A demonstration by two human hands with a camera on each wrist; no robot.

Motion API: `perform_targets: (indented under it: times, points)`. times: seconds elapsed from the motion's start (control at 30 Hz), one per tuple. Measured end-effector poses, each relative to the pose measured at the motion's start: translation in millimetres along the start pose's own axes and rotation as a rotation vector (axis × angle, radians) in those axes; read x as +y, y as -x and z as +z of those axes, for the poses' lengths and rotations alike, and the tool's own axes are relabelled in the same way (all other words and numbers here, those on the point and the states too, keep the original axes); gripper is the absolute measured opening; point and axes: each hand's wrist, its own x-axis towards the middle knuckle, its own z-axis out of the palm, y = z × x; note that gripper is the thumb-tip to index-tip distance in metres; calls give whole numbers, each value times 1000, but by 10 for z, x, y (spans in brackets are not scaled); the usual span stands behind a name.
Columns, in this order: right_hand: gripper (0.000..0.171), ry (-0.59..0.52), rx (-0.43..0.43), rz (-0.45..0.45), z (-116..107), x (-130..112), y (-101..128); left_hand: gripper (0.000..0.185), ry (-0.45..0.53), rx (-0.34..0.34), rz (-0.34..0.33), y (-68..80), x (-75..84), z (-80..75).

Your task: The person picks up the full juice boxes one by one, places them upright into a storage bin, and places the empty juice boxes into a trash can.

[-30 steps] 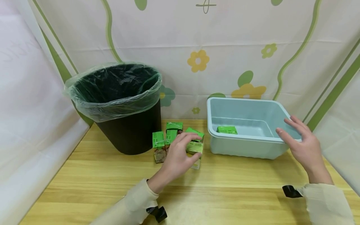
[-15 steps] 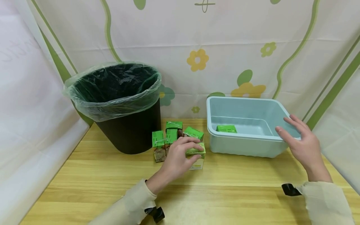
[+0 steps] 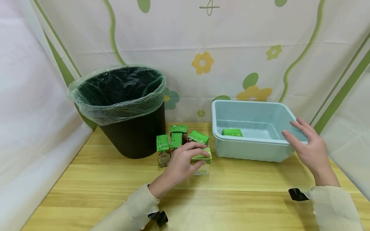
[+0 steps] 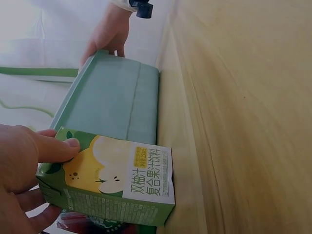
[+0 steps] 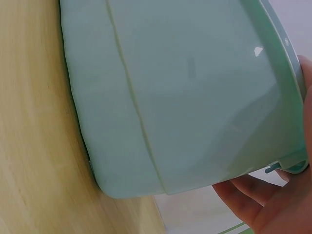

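Left wrist view alone shows left grip [image 4: 19, 180] pinching juice carton [image 4: 117, 183]; right grip [image 3: 310, 149] spread.

"双柚汁 复合果汁饮料" on juice carton [image 4: 117, 183]

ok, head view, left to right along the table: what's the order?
black bin → loose cartons behind the hand → carton in the left hand → light blue tub → right hand at the tub's right rim.

Upright green juice carton [image 3: 202, 162] (tabletop)
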Motion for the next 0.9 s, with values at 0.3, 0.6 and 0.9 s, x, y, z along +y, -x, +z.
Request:
perform_targets:
  times: [0.3, 0.6, 0.9]
  points:
    - [71, 1, 0, -6, 8, 5, -7, 30, 144, 10, -111, 80, 11, 43]
    - [71, 5, 2, -5, 7, 13, -7, 22, 266, 141, -182, 147, 2, 112]
    - [70, 11, 6, -9, 8, 17, -5, 20, 354, 344, -31, 66, 35, 89]
